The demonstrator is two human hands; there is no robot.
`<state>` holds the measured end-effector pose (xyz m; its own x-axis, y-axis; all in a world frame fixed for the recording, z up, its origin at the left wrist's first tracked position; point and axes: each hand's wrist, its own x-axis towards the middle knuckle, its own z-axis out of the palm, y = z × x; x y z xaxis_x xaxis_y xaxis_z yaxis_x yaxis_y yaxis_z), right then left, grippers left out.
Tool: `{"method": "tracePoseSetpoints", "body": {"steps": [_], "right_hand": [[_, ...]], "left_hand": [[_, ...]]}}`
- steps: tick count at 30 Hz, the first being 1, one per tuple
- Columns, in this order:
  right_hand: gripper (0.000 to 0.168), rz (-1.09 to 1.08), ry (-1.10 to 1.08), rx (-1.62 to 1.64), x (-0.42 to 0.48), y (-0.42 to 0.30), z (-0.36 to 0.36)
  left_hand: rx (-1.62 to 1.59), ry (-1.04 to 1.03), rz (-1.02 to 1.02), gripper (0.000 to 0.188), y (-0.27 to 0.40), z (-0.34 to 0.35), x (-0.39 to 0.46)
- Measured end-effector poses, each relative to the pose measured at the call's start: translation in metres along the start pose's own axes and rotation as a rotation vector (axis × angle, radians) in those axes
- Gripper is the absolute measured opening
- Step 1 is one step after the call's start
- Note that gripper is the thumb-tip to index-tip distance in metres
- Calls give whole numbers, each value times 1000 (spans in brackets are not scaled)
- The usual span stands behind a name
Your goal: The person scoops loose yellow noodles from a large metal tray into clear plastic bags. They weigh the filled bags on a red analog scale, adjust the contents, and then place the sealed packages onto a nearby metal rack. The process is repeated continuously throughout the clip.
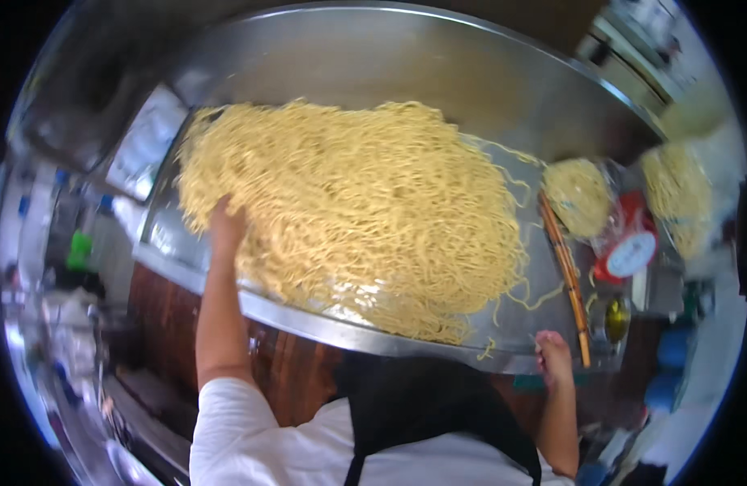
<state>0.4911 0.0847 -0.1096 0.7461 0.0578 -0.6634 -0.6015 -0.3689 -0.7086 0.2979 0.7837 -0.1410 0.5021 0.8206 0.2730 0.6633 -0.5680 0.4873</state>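
Observation:
A broad heap of yellow noodles point(361, 200) spreads over a metal worktop point(531, 340) in front of me. My left hand point(226, 223) is at the heap's left edge, its fingertips among the strands. Whether it grips any strands cannot be made out. My right hand point(553, 352) is at the near edge of the worktop, right of the heap, with its fingers curled. Blur hides whether something small is in it. Just right of that hand lies a long brown bamboo stick point(567, 273), with a few stray strands near it.
A bag of noodles point(579, 197), a red dial scale point(630, 249) and a container of yellow liquid point(616, 319) stand at the right. Another noodle bag point(677, 188) is farther right. A high metal wall point(373, 54) rises behind the heap. A white container point(148, 143) is at the left.

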Motion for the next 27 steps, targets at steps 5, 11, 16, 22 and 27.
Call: {"method": "tracePoseSetpoints", "body": {"steps": [5,11,16,22,27], "right_hand": [[22,46,63,436,-53,-31,-5],[22,29,-1,830,-98,21,-22],[24,65,113,990,-124,109,-52],[25,87,170,1107,-152,247,-95],[27,238,363,1175,-186,367,-111]], "left_hand": [[-192,-213,-187,74,-25,62,0],[-261,-371,-245,64,-71,108,15],[-392,-320,-313,50,-41,93,-5],[-405,-323,-66,68,17,84,-102],[8,-656,-57,77,4,91,-119]]}}
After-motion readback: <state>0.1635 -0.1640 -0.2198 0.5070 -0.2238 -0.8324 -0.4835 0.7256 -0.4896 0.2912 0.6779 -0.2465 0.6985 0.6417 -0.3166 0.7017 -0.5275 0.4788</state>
